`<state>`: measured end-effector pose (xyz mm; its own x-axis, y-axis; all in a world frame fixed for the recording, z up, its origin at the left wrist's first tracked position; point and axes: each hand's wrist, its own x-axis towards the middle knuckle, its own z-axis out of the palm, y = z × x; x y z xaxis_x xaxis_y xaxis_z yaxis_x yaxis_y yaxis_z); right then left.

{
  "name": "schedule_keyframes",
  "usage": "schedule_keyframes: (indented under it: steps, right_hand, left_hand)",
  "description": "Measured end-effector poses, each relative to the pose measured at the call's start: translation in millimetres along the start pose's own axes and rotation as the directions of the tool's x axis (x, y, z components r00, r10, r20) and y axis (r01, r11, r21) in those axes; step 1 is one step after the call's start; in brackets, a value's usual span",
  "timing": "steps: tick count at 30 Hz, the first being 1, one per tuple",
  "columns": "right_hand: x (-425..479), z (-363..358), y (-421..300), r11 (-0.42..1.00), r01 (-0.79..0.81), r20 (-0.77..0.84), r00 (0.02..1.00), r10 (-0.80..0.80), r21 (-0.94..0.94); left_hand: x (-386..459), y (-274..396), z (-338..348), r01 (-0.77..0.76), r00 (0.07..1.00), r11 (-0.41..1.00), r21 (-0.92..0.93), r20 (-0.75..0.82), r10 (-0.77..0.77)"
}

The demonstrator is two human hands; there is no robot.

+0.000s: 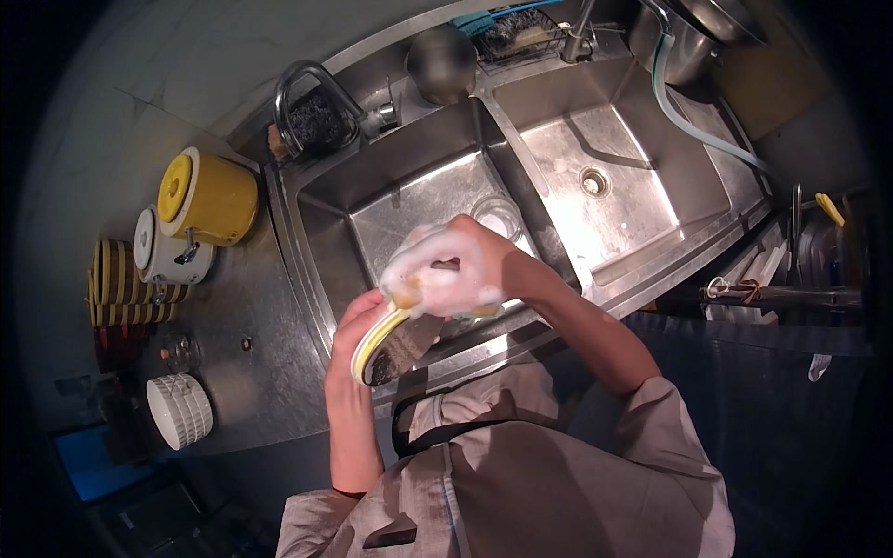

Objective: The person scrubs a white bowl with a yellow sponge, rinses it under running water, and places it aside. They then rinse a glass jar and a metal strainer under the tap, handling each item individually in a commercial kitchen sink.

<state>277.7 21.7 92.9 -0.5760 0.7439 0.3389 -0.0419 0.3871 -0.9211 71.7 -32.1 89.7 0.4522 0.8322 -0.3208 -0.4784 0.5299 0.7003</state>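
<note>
My left hand (pixel 351 333) grips a rounded item with a yellow-and-white rim (pixel 377 346) and a dark, textured face; its exact kind cannot be told. Thick white suds cover my right hand (pixel 453 265), which holds a yellow sponge (pixel 407 300) against the upper end of that item. Foam hides most of the sponge and my fingers. Both hands are over the near part of the left basin (pixel 411 199) of a stainless steel double sink. Beyond my right hand, a clear round glass container (pixel 497 215) sits on the basin floor.
A curved faucet (pixel 310 70) and a metal pot (pixel 441 64) stand behind the basin. The right basin (pixel 572 139) has a drain; a hose (pixel 680 122) hangs beside it. On the left counter are yellow (pixel 216 199) and white (pixel 178 247) lidded dispensers and stacked white ribbed dishes (pixel 180 410).
</note>
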Motion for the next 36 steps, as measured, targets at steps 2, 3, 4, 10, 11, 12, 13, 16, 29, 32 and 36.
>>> schedule_keyframes:
  steps: [2,3,4,10,11,12,13,16,29,32,36]
  right_hand:
    - [0,-2,-1,0.994,-0.098,0.008,0.995,0.098,0.044]
    - [1,-4,-4,0.987,-0.144,0.013,0.990,0.143,0.065]
    - [2,-7,-12,0.965,-0.263,0.028,0.964,0.263,0.004]
    - [-11,4,12,0.985,0.019,-0.164,0.986,0.010,0.173]
    - [-15,8,13,0.953,-0.011,-0.234,0.969,0.085,0.301]
    - [-20,13,13,0.902,-0.030,-0.284,0.944,0.166,0.430]
    - [-23,19,10,0.833,-0.038,-0.319,0.913,0.254,0.552]
    - [-24,26,-10,0.991,-0.067,-0.426,0.898,0.109,0.113]
    - [-17,53,-2,0.919,-0.122,-0.579,0.805,-0.130,-0.375]
    - [-8,67,-9,0.840,-0.249,-0.652,0.742,-0.154,-0.482]
    - [-17,69,-2,0.879,-0.218,-0.671,0.727,-0.145,-0.425]
  left_hand:
    - [-1,7,13,0.005,1.000,0.998,0.063,-0.011,-0.005]
    - [-1,11,19,0.006,1.000,0.995,0.096,-0.015,-0.005]
    - [-1,10,14,0.006,0.998,0.983,0.185,-0.063,0.006]
    - [0,7,3,-0.069,0.997,0.974,0.215,-0.022,0.076]
    - [2,7,8,-0.112,0.991,0.991,0.067,0.084,0.106]
    - [3,4,15,-0.141,0.972,0.986,-0.085,0.176,0.154]
    - [3,3,19,-0.153,0.942,0.959,-0.238,0.258,0.214]
    - [9,-5,-2,-0.258,0.919,0.955,-0.150,0.267,0.290]
    - [-18,-20,-3,-0.086,0.976,0.989,-0.123,-0.211,0.058]
    - [-9,-25,8,-0.170,0.926,0.981,0.092,-0.326,0.191]
    - [-2,-20,3,-0.355,0.882,0.799,0.484,-0.110,0.458]
